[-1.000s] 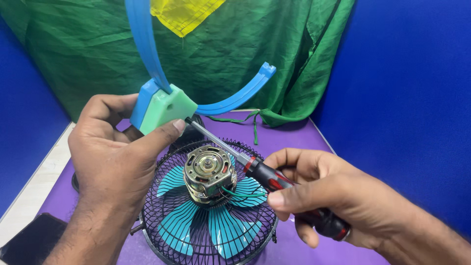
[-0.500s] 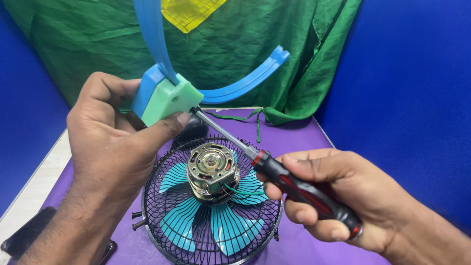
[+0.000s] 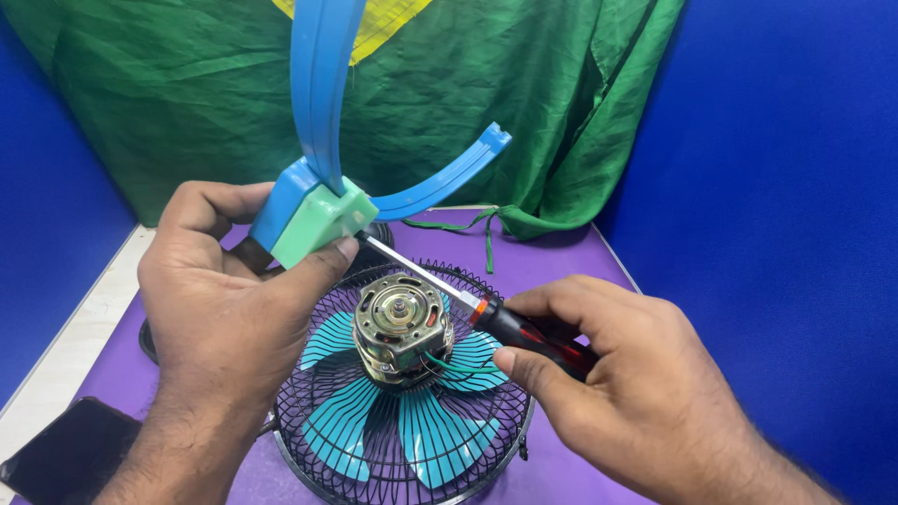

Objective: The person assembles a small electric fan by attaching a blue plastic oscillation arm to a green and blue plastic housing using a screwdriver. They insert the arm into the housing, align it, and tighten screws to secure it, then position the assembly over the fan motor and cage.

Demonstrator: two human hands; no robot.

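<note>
Purple worktop (image 3: 580, 257) against green cloth (image 3: 187, 103): left hand (image 3: 224, 309) grips a blue-green bracket (image 3: 313, 220) above a caged fan (image 3: 402, 402); right hand (image 3: 617, 393) grips a screwdriver (image 3: 496, 323), tip at the bracket.

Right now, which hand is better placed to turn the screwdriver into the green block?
The right hand. It already grips the black-and-red screwdriver, whose tip meets the pale green plastic block. The left hand is busy steadying that block with its blue curved arms.

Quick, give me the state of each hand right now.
Left hand: closed around the green-and-blue fan bracket.
Right hand: closed on the screwdriver handle.
</note>
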